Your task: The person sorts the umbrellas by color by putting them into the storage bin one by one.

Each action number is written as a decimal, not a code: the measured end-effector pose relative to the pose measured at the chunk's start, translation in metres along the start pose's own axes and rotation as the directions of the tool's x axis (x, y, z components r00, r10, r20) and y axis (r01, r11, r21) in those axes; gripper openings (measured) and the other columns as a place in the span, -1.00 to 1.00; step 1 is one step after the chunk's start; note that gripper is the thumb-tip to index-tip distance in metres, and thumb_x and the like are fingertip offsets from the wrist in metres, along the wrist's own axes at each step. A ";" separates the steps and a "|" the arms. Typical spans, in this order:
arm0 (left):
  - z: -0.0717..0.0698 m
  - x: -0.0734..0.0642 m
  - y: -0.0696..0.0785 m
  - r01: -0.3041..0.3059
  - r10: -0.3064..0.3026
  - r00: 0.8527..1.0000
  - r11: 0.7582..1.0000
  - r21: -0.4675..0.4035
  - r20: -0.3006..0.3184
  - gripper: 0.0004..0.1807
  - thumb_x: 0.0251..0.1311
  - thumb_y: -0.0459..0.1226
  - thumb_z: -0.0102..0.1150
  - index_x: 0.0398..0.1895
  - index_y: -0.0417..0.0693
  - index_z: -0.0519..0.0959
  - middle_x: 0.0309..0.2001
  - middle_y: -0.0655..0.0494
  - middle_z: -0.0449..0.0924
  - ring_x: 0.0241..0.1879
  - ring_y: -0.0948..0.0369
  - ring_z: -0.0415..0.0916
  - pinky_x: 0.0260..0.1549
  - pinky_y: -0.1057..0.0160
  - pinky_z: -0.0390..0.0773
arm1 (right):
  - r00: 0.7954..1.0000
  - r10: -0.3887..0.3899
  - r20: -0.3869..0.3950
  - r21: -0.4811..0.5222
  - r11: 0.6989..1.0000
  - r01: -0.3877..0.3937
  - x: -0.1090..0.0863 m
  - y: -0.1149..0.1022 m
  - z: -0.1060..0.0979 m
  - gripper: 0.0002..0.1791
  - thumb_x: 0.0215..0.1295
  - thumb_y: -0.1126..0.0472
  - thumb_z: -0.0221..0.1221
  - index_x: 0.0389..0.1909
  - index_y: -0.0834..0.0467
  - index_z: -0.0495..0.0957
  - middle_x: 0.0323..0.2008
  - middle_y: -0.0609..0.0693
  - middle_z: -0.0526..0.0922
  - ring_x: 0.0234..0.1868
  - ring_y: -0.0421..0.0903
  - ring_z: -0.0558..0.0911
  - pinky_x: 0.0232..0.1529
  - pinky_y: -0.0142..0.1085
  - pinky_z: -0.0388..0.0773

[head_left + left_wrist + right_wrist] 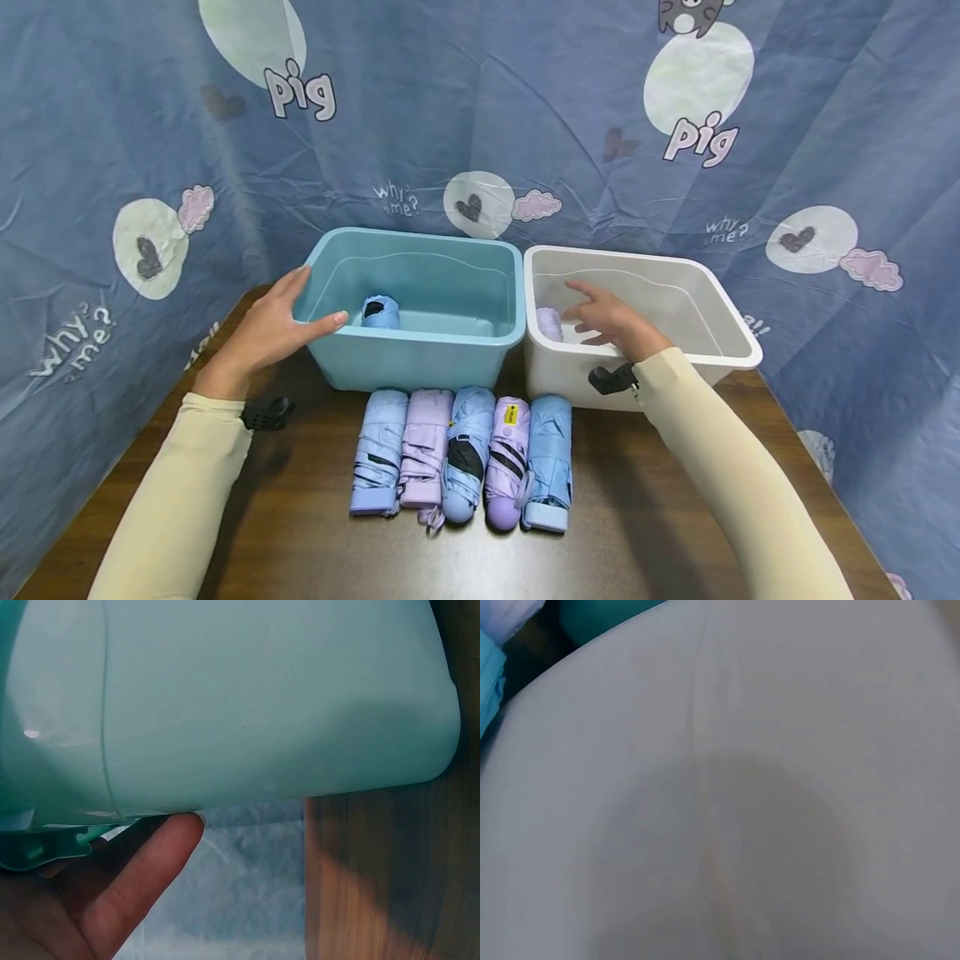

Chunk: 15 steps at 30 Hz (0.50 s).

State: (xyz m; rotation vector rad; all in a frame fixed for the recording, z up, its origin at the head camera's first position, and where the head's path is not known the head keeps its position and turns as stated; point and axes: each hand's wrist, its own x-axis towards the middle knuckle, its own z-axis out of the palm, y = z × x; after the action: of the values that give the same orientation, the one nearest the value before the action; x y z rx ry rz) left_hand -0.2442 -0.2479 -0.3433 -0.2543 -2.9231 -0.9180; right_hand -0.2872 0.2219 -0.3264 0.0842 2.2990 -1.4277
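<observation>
My left hand [273, 325] rests at the left front corner of a teal bin [416, 336], thumb and fingers extended. In the left wrist view, a straight finger [154, 874] lies along the bin's side. My right hand [609, 320] reaches over the front of a white bin [720, 361], fingers spread and nothing in them. Just left of those fingers, a lilac folded umbrella [550, 323] lies inside that bin. A blue folded umbrella [381, 312] is in the teal bin. The bin's pale wall fills the right wrist view, where the right hand is out of sight.
Several folded umbrellas, blue and lilac, lie side by side before the bins, among them a lilac one with a yellow tag [510, 467] and a blue one [549, 462] at the right end. A wooden table [315, 533] carries everything. A blue printed curtain [420, 100] hangs behind.
</observation>
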 end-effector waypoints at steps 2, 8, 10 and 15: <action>0.000 0.001 0.000 0.000 0.000 1.000 1.000 -0.004 -0.001 0.18 0.08 0.31 0.15 0.56 0.03 -0.28 0.54 -0.10 -0.30 0.42 -0.29 -0.12 0.16 -0.44 0.07 | 1.000 -0.021 0.000 0.023 1.000 0.021 0.000 0.000 -0.001 -0.18 0.39 0.33 0.02 0.55 -0.06 -0.14 0.34 0.33 0.24 0.35 0.36 0.23 0.24 0.19 0.27; 0.001 0.002 0.000 -0.005 0.005 1.000 1.000 0.000 0.006 0.18 0.09 0.30 0.15 0.56 0.02 -0.27 0.54 -0.09 -0.32 0.43 -0.29 -0.15 0.17 -0.44 0.05 | 0.994 -0.102 -0.039 0.072 0.992 0.105 -0.005 -0.002 -0.004 -0.21 0.40 0.36 -0.04 0.55 0.01 -0.16 0.33 0.37 0.23 0.32 0.38 0.26 0.21 0.17 0.32; 0.001 0.002 -0.001 -0.012 0.012 1.000 1.000 -0.001 0.001 0.17 0.10 0.29 0.15 0.56 0.01 -0.26 0.54 -0.08 -0.32 0.44 -0.28 -0.15 0.18 -0.44 0.04 | 0.990 -0.127 -0.063 0.086 0.987 0.132 -0.008 -0.004 -0.006 -0.21 0.40 0.37 -0.04 0.55 0.02 -0.16 0.33 0.38 0.23 0.30 0.38 0.28 0.20 0.16 0.34; 0.000 0.001 -0.001 -0.009 0.009 1.000 1.000 0.002 -0.006 0.18 0.09 0.29 0.15 0.55 -0.02 -0.26 0.54 -0.10 -0.32 0.44 -0.28 -0.17 0.19 -0.43 0.02 | 0.983 -0.166 -0.084 0.093 0.981 0.173 -0.019 -0.010 -0.008 -0.25 0.42 0.34 -0.02 0.54 0.02 -0.09 0.33 0.36 0.26 0.24 0.29 0.36 0.17 0.12 0.39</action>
State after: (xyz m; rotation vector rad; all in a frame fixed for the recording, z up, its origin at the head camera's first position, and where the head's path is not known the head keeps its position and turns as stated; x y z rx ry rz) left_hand -0.2450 -0.2485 -0.3434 -0.2642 -2.9142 -0.9132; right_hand -0.2748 0.2271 -0.3074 -0.0294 2.3426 -1.6510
